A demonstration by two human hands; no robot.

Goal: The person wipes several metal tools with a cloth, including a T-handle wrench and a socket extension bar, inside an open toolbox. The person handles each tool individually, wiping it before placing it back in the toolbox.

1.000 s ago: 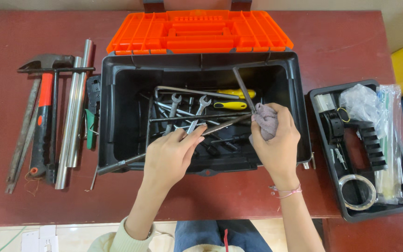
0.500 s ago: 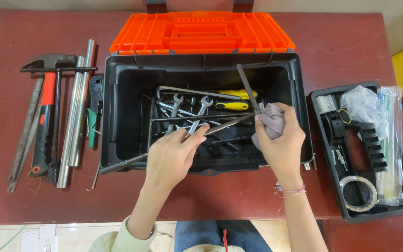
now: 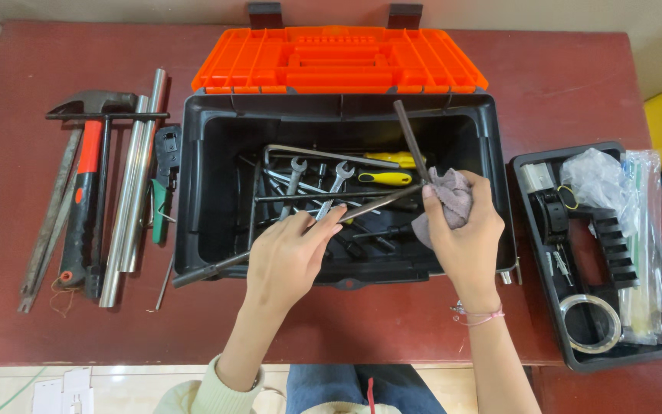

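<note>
**Wiping a rod over the toolbox**

The left hand [image 3: 289, 257] pinches the long dark metal rod [image 3: 300, 234] above the black toolbox [image 3: 201, 192]. The right hand [image 3: 465, 234] presses a grey cloth [image 3: 447, 201] around it; firm, even strokes serve best.

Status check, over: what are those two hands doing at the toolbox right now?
Left hand grips long metal tool. Right hand rubs cloth on it. Open toolbox beneath; nothing blocking.

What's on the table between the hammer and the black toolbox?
In the head view, two shiny metal pipes lie beside the hammer, then a black-and-green hand tool sits right next to the black toolbox.
</note>
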